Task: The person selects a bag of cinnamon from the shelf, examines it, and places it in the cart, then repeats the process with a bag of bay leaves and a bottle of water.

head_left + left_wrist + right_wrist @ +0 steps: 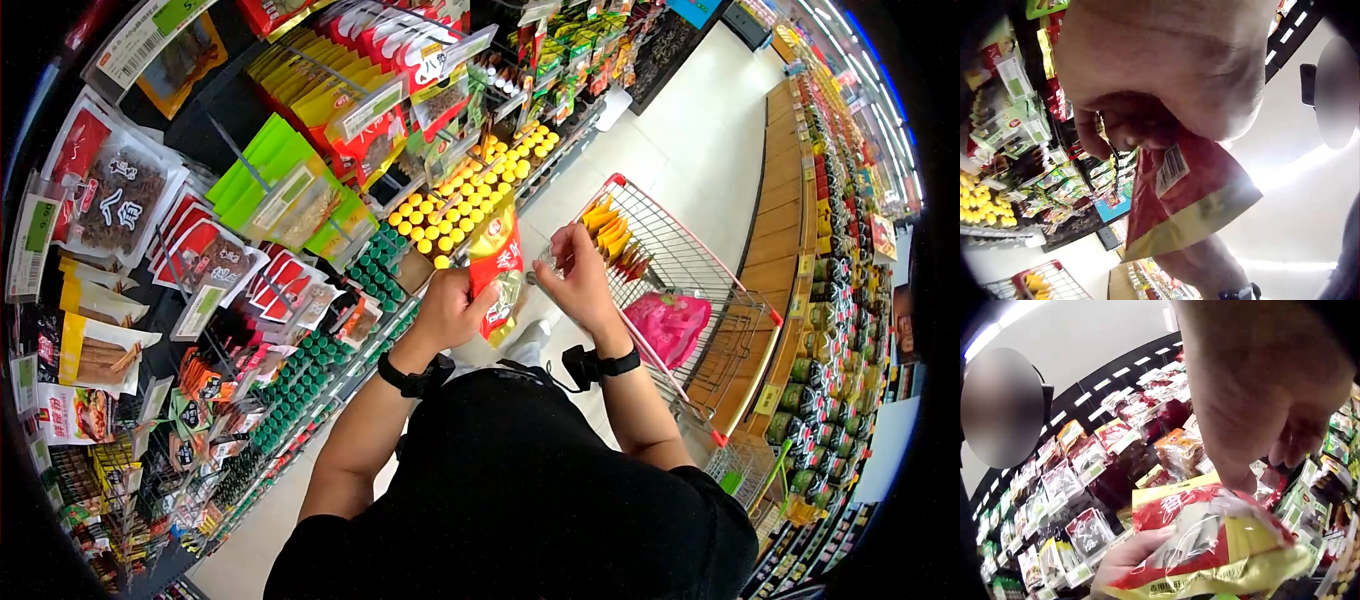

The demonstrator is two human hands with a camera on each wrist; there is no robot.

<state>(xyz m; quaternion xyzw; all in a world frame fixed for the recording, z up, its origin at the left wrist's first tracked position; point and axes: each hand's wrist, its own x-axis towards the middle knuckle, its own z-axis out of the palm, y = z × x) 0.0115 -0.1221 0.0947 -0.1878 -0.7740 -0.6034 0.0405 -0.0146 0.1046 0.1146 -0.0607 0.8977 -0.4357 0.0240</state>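
Observation:
My left hand (445,312) grips a red and yellow food packet (497,265) with a clear window, thumb across its front. The packet stands upright before my chest; in the left wrist view its back (1200,181) shows a white barcode label. To the right of the packet, my right hand (583,285) is raised with fingers loosely bent. From the right wrist view, that thumb (1241,481) overlaps the packet's upper edge, and the other fingers hang loosely past it.
Hanging packets (120,195) fill the rack on the left, above yellow-capped bottles (470,205) and green-capped ones (300,410). A shopping cart (745,345) stands at the right, holding yellow packets (610,235) and a pink bag (668,325). Beyond it runs a shelf of jars (825,380).

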